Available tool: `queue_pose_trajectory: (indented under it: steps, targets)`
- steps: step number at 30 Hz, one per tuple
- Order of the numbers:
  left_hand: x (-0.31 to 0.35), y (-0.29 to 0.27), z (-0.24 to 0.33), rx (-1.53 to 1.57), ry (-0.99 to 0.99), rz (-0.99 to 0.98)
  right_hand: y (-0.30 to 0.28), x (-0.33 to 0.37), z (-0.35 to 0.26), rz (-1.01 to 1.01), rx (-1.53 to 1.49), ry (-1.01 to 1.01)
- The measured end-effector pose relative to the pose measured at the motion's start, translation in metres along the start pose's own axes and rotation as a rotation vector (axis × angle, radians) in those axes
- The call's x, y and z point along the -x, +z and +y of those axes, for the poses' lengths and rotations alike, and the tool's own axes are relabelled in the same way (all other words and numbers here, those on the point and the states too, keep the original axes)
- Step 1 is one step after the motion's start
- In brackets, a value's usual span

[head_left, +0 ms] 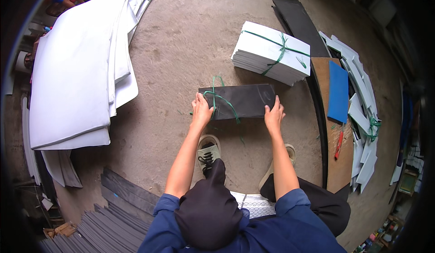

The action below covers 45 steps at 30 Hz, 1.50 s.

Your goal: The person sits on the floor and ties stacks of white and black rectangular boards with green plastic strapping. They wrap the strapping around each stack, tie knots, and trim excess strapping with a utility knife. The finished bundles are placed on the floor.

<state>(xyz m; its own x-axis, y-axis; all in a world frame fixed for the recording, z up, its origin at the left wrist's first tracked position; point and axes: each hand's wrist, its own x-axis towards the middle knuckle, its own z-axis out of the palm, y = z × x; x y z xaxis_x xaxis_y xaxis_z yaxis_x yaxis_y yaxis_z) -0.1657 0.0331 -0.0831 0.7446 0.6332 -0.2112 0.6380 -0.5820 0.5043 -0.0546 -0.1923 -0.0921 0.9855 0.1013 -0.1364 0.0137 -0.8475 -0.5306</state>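
A rectangular stack of black sheets [247,100] lies on the floor in front of my feet. Green string [216,96] loops loosely over its left part, with ends trailing past the edges. My left hand [202,109] grips the stack's left end, close to the string. At the opposite end, my right hand [274,114] presses against the short edge, thumb near the front corner. Between them the two hands hold the stack from both sides. Just beyond it stands a bundle of white sheets [272,49], tied crosswise with green string.
Large white sheets [81,67] are piled at the left. On the right, a brown board [333,162] carries a blue rectangular piece [338,92] and a red-handled cutter [339,145]. White offcuts [362,112] lie beyond it. Dark strips [113,221] fill the near left.
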Motion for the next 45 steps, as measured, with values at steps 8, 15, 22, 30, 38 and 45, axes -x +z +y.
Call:
queue_pose_trajectory:
  steps: [8,15,22,30,38,45]
  targets:
    - [0.005,-0.013,0.015,-0.157,0.123,0.133,0.024,0.042,-0.089,0.034,-0.128,-0.392]
    - [0.005,-0.016,0.030,-0.078,0.158,0.004,0.053,0.052,-0.088,-0.388,-0.657,-0.006]
    - [0.008,-0.029,0.036,0.046,0.368,-0.324,0.001,0.027,-0.091,-0.869,-0.850,0.220]
    - [0.007,-0.056,0.062,0.322,0.486,-0.420,-0.029,0.006,-0.096,-0.950,-0.440,-0.006]
    - [-0.003,-0.061,0.057,0.376,0.167,0.158,-0.080,-0.022,-0.102,-0.589,0.146,-0.697]
    - [-0.034,-0.017,0.031,0.380,0.048,0.175,-0.079,-0.006,-0.033,-0.523,0.042,-0.621]
